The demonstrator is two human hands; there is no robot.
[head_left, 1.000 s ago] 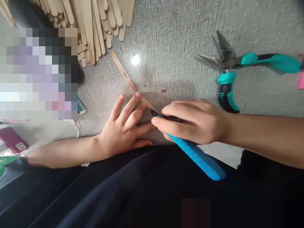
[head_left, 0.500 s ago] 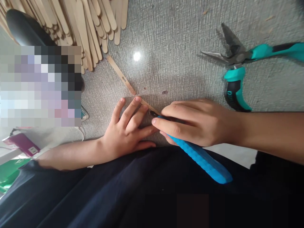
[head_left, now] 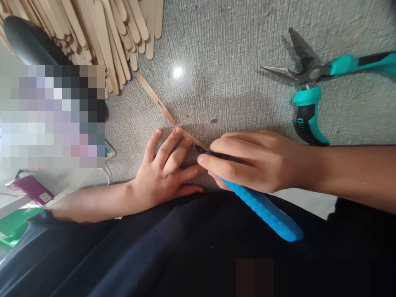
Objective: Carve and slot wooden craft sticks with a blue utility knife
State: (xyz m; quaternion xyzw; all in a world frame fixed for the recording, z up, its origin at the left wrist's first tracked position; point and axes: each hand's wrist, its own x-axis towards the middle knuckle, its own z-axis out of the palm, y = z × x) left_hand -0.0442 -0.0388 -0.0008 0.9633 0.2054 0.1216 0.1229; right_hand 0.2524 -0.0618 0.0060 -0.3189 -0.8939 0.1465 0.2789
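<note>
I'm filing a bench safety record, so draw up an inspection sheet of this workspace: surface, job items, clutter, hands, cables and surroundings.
Surface: gray textured tabletop, with a bright glare spot.
Job items: blue-handled tool, dark tip at a wooden stick; marked stick length beyond the fingertips, whether joined to it unclear.
Clutter: pile of craft sticks; needle-nose pliers, jaws apart; wood chip.
Hands: left hand spread, fingertips at the stick; right hand gripping the tool.
Cables: white cable at left, partly hidden.
Surroundings: purple box, green object; pixelated patch hides some detail.
</note>
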